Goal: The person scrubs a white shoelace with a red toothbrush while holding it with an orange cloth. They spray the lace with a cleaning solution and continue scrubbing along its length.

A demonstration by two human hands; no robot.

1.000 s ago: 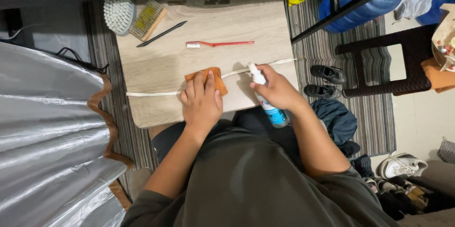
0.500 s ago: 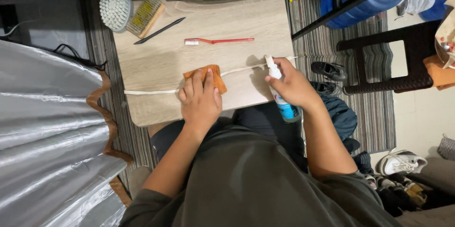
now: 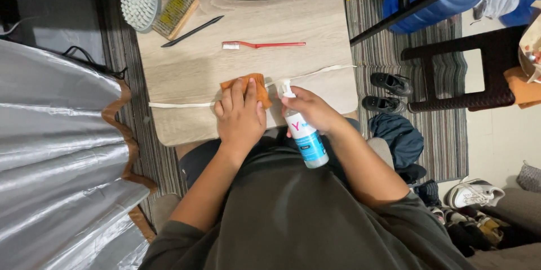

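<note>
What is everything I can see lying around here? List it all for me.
Table: one, pale wood, centre.
Cloth: one, orange, under the left hand.
Lace: one, white, stretched across the table.
Spray bottle: one, white and blue, in the right hand.
Toothbrush: one, red, mid-table.
Black stick: one, far table.
Brushes: two, white and wooden, far left corner.
Black shoes: two, right, on the striped rug.
Left hand: pressing the cloth.
Right hand: gripping the bottle.
</note>
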